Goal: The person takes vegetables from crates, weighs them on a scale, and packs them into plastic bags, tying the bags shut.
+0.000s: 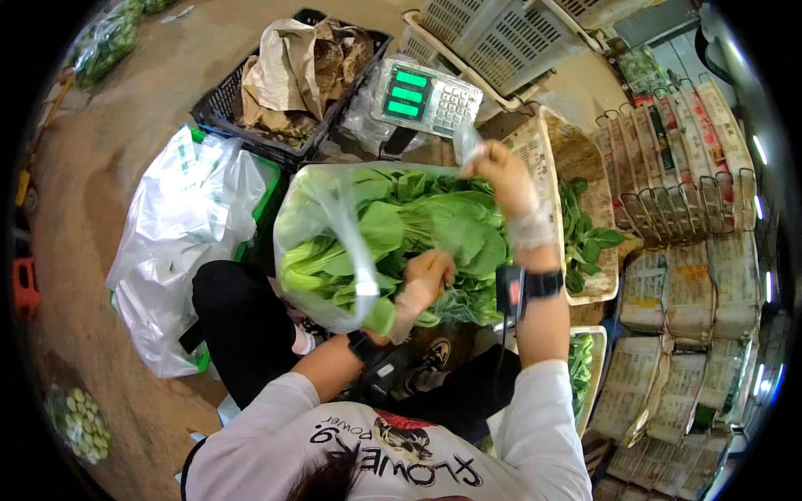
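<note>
A large clear plastic bag (pixel 319 194) lies before me, filled with bok choy (pixel 388 232), its broad green leaves and pale stalks showing through the film. My right hand (pixel 501 172) pinches a gathered piece of clear plastic (pixel 465 143) at the bag's far right corner; motion blurs it. Over the leaves near the bag's close side is my left hand (pixel 429 275), its fingers curled. Whether it grips plastic or leaves is hidden by the hand itself. Beyond the bag stands a digital scale's display and keypad (pixel 427 97), its green screens lit.
White plastic bags (pixel 182 250) cover a green crate (pixel 266 194) at left. A black crate (pixel 216 116) holds crumpled paper. To the right, a pale crate (pixel 545 150) contains greens (pixel 586 238), beside newspaper-lined baskets (pixel 677 169). Another crate of greens (pixel 579 369) sits nearer me.
</note>
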Demonstrator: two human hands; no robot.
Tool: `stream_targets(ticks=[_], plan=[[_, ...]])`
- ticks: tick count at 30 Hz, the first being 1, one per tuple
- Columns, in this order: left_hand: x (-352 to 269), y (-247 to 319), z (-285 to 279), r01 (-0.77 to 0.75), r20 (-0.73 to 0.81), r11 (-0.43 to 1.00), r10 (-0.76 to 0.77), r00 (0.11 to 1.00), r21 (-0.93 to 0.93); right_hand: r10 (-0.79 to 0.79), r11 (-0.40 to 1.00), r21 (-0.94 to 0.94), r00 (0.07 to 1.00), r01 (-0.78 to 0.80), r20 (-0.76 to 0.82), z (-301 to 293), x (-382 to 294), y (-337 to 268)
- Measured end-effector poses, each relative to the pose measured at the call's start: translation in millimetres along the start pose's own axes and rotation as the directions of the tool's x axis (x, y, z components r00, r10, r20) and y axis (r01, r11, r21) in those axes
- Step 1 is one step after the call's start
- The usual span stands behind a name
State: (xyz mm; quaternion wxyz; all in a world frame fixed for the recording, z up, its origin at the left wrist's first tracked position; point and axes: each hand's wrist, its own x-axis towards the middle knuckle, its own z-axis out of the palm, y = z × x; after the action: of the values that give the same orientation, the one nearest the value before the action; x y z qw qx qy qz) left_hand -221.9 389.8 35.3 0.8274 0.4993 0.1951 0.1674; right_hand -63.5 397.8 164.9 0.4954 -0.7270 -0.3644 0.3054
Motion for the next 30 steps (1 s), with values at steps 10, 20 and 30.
stream_targets(ticks=[10,20,30], plan=[[15.8,7.3,7.5,-0.24,-0.273,0.971,0.231,0.934,0.0,-0.071,0.997,-0.03,0.945,0.065,-0.318,45.3,-114.4,103.7],[11.9,-11.3,5.1,-0.232,-0.198,0.967,0.208,0.958,-0.108,-0.4,0.903,-0.259,0.889,0.342,-0.224,74.7,-126.8,73.8],[12.3,-17.0,2.8,-0.538,0.099,0.45,0.695,0.712,0.712,-0.113,0.974,0.146,0.929,0.174,-0.352,77.2,-128.6,76.2]])
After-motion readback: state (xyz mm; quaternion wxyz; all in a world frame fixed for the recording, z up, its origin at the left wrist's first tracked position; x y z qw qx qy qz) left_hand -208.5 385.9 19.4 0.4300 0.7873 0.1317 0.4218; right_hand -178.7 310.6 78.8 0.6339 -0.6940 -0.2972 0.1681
